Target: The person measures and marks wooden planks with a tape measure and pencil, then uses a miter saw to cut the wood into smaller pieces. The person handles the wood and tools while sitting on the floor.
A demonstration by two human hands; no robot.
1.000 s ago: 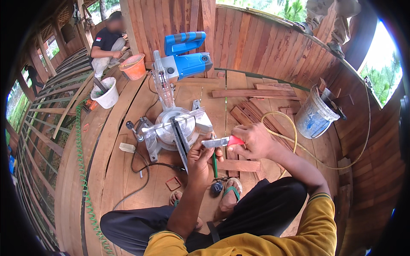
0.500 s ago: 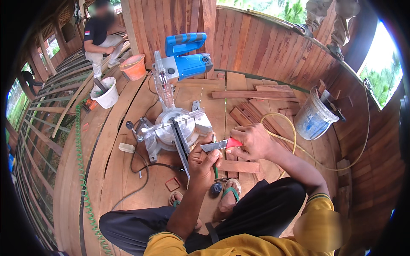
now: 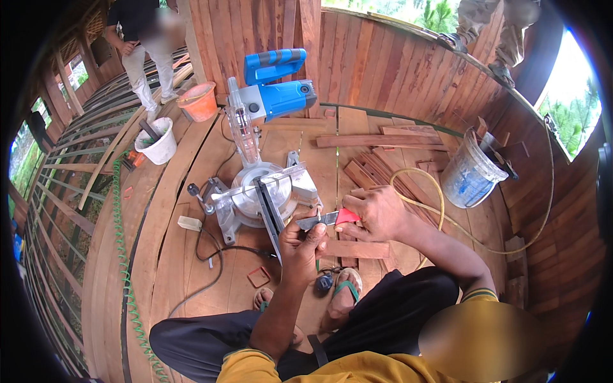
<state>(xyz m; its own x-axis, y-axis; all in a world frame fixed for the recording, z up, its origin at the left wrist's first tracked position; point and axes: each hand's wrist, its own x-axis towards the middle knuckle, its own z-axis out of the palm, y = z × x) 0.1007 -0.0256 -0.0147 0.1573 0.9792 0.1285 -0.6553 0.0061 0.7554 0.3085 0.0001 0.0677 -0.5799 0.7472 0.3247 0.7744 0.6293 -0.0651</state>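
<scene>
My right hand [image 3: 378, 214] is closed round the red handle of a knife [image 3: 327, 219]. The knife's broad grey blade points left and lies across the fingers of my left hand [image 3: 303, 239]. That left hand is closed on a slim pencil [image 3: 319, 211]; its pale tip rises beside the blade and a bit of green shows below the fingers. Just beyond my hands stands a mitre saw [image 3: 281, 99] with a blue motor housing and a silver base. A dark tape measure [image 3: 324, 283] lies on the floor between my sandalled feet.
Reddish boards [image 3: 383, 142] lie beyond my right hand, near a paint-stained bucket [image 3: 469, 175] of tools and a yellow hose [image 3: 440, 210]. At left are a white bucket [image 3: 158, 150], an orange bucket [image 3: 199, 105], a green coiled hose [image 3: 121, 249] and open floor joists. Two other people are at the back.
The knife blade has shifted slightly left and down over the pencil, and my left hand has tilted a little. At back left, the person who was crouching now stands.
</scene>
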